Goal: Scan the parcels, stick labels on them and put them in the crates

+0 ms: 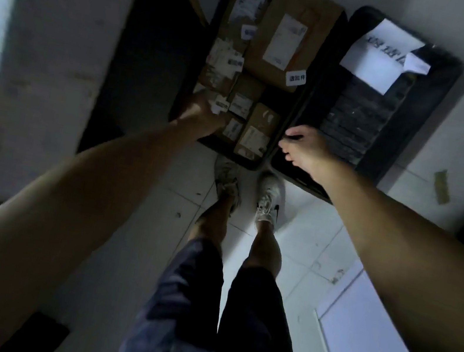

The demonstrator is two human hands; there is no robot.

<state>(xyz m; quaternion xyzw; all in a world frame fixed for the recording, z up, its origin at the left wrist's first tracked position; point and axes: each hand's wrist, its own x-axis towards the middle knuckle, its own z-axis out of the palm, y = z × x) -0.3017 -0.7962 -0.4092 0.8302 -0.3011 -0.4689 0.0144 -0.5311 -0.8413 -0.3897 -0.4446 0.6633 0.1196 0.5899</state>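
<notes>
Two black crates stand on the floor ahead of my feet. The left crate (pixel 292 115) is packed with several brown cardboard parcels; the biggest parcel (pixel 302 17) lies at the back with a white label, and small parcels (pixel 258 132) fill the front. My left hand (pixel 201 116) is curled over the crate's front left corner, on the edge of a parcel there; what it holds is hidden. My right hand (pixel 303 149) grips the rim between the two crates. The right crate (pixel 424 95) holds only a white sheet of paper (pixel 376 54).
A dark board (pixel 151 62) lies against the grey wall on the left. My two feet in pale shoes (pixel 269 196) stand just short of the crates on white floor tiles. A strip of tape (pixel 441 186) lies on the floor at right.
</notes>
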